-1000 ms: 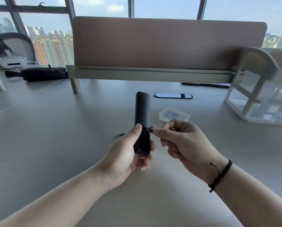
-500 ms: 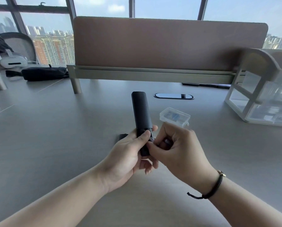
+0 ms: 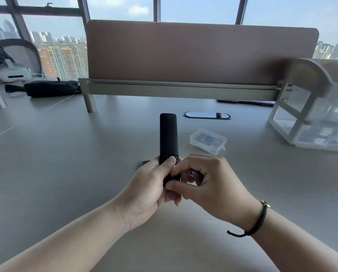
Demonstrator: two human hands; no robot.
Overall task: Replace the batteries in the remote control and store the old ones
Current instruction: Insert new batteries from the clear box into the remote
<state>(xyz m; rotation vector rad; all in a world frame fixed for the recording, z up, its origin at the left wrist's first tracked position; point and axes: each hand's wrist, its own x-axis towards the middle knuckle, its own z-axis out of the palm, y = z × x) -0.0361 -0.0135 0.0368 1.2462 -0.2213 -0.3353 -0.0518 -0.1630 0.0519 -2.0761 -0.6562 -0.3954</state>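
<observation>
My left hand [image 3: 148, 185] grips the lower end of a slim black remote control [image 3: 168, 137], held nearly upright above the desk, thumb pressed on its face. My right hand [image 3: 209, 183] is curled against the remote's lower right side, thumb and forefinger pinching at the open battery bay; whether a battery is between those fingers is hidden. A small dark piece [image 3: 144, 163], probably the battery cover, lies on the desk just behind my left hand. A small clear plastic case [image 3: 208, 141] with blue contents lies on the desk to the right of the remote.
A white-framed clear drawer unit [image 3: 313, 114] stands at the right. A brown divider panel [image 3: 201, 52] closes the back of the grey desk [image 3: 66, 163]. An oval cable grommet [image 3: 207, 115] sits behind the remote. A black pouch [image 3: 50, 88] and white headset [image 3: 14, 74] lie far left.
My right hand has moved in from the remote's right side and closed around its lower end. The remote tilted slightly left and then came back nearly upright.
</observation>
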